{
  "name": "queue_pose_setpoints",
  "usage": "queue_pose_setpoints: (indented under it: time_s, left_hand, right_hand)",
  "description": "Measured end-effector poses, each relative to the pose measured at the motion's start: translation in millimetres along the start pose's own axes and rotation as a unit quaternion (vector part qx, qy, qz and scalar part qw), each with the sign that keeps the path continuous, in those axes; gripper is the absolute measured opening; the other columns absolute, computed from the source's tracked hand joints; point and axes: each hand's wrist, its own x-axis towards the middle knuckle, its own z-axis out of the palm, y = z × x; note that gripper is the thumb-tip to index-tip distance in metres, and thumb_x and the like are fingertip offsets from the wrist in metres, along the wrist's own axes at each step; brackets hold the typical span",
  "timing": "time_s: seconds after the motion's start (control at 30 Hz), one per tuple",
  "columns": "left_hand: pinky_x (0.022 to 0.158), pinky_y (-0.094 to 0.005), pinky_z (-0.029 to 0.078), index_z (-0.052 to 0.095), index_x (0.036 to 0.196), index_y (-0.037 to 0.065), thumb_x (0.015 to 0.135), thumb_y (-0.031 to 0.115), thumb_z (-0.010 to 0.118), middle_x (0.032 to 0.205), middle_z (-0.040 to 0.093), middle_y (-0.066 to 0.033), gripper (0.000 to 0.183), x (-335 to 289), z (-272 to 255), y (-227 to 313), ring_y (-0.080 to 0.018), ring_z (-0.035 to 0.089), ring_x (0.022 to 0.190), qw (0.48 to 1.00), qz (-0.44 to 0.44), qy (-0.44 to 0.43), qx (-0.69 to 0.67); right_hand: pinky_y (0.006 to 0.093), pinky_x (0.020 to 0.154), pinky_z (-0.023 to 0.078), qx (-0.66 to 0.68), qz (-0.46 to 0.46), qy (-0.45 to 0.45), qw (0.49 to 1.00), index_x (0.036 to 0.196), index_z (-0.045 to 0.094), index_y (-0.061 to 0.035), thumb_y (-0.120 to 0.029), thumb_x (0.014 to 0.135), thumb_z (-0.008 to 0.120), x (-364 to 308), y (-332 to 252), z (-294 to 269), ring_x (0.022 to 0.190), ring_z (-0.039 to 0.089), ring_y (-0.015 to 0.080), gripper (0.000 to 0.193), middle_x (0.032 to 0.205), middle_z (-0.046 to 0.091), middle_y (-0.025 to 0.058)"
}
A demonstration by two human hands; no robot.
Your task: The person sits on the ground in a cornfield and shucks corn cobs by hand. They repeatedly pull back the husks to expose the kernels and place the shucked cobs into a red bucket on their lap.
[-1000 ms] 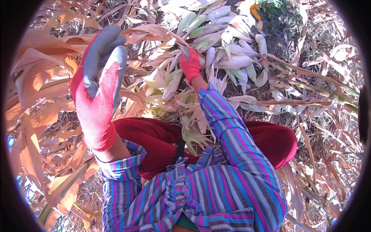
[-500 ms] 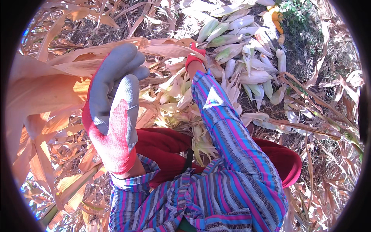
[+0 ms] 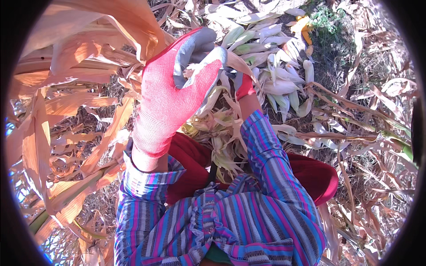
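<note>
My left hand [image 3: 171, 86], in a red knit glove with grey coated palm and fingers, is raised at centre left. Its fingers and thumb curl round a tan dry corn leaf [image 3: 191, 71], part of which shows between them. Close beside it, my right hand [image 3: 243, 84] wears the same kind of glove. Its fingers are bent, mostly hidden behind the left thumb and a dry husk strip [image 3: 237, 62]; what they grip cannot be made out. Pale loose husks [image 3: 226, 153] lie below the hands, against my red trousers [image 3: 186, 153].
Beyond my right hand lies a heap of corn ears in pale husks [image 3: 266, 46]. Bare orange cobs [image 3: 306, 31] sit at its far right, near a green weed [image 3: 330, 20]. Large dry corn leaves [image 3: 93, 48] crowd the left. A stalk [image 3: 350, 135] lies at the right.
My left hand has swung up and right, turning its back toward me and curling its fingers. The right hand has drawn slightly nearer. The large leaves at left have shifted upward.
</note>
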Motion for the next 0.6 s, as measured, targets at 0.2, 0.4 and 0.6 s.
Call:
queue_pose_setpoints:
  time_s: [0.2, 0.4, 0.6]
  left_hand:
    - [0.078, -0.0297, 0.05, 0.056, 0.115, 0.002, 0.076, 0.024, 0.069, 0.094, 0.066, -0.0144, 0.047, -3, 14, -21, -0.0211, 0.065, 0.088, 0.962, 0.105, -0.079, 0.238]
    - [0.091, -0.041, 0.042, 0.043, 0.124, 0.0, 0.07, 0.043, 0.066, 0.114, 0.054, -0.0202, 0.073, -13, 63, -34, -0.0319, 0.053, 0.108, 0.9, 0.109, -0.257, 0.336]
    - [0.08, -0.0334, 0.048, 0.048, 0.117, -0.002, 0.07, 0.037, 0.072, 0.096, 0.061, -0.0121, 0.066, -36, 94, -50, -0.0247, 0.06, 0.088, 0.93, 0.051, -0.364, 0.02]
  right_hand:
    - [0.0256, 0.061, 0.045, -0.228, -0.127, -0.039, 0.965, 0.112, 0.052, -0.0002, -0.028, 0.094, 0.037, -45, -134, -29, 0.073, 0.057, 0.0162, 0.036, 0.094, 0.06, 0.0114]
    - [0.0219, 0.042, 0.034, -0.108, 0.018, 0.091, 0.99, 0.095, 0.059, -0.009, -0.041, 0.089, 0.05, -127, -240, 30, 0.047, 0.046, 0.0097, 0.034, 0.058, 0.052, 0.0]
    - [0.0277, 0.049, 0.042, 0.228, -0.021, 0.002, 0.973, 0.092, 0.059, -0.0017, -0.039, 0.092, 0.044, -204, -252, 41, 0.062, 0.057, 0.0161, 0.04, 0.08, 0.064, 0.01]
